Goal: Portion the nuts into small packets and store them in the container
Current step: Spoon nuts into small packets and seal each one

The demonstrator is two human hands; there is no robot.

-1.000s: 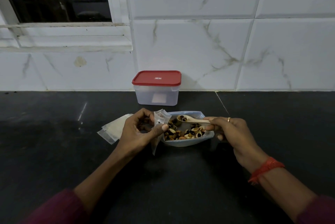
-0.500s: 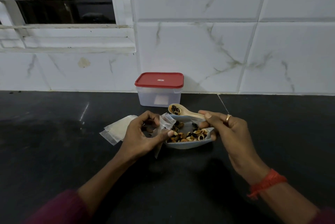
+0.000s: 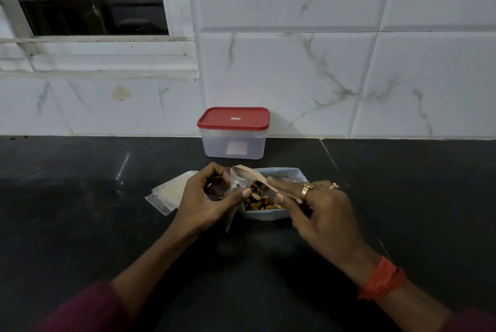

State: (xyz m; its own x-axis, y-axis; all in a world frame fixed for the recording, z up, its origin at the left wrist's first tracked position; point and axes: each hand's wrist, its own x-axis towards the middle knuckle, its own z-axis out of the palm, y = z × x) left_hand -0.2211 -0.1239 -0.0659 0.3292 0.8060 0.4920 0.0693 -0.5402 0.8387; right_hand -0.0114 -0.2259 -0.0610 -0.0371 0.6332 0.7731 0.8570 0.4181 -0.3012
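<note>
Nuts (image 3: 259, 198): in a bag (image 3: 268, 215), mid-desk (image 3: 107, 224).
Left hand (image 3: 206, 197): pinches a small packet (image 3: 236, 181).
Right hand (image 3: 319, 205): grips a wooden spoon (image 3: 249, 174) at the packet's mouth.
Container (image 3: 233, 134): lidded, at the desk's back edge.

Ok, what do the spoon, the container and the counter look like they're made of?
Spoon: likely wood, going by its pale tan, matte look with no shine.
Container: plastic, with a frosted translucent body and a smooth red lid.
Counter: probably polished dark stone, since it reflects streaks of light.
</note>
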